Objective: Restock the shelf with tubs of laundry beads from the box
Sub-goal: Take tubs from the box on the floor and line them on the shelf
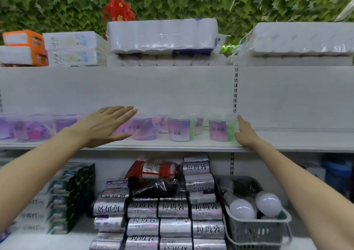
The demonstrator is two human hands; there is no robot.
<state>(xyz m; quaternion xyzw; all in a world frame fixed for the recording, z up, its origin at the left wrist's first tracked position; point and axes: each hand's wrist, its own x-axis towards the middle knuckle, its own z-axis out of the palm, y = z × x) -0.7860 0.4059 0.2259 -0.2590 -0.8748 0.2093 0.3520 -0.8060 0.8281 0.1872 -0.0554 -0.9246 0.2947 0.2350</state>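
The white shelf (287, 140) is the widest thing here. Toilet-roll packs (161, 36) lie above it. Laundry-bead tubs (179, 130) stand in a row on its left and middle. Over the shelf's front edge, the left hand (103, 125) is spread flat and holds nothing. The right hand (246, 132), fingers extended, touches the rightmost tub (220, 130).

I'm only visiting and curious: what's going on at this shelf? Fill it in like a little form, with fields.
place: white metal shop shelf
goods being stocked: clear plastic tubs with purple labels, upright in a row on the middle level
left hand: flat, fingers straight, in front of the left-side tubs, holding nothing
right hand: touches the side of the rightmost tub
above: white packs of toilet rolls
below: silver rolls of bin bags; grey plastic basket of white light bulbs
box: not in view
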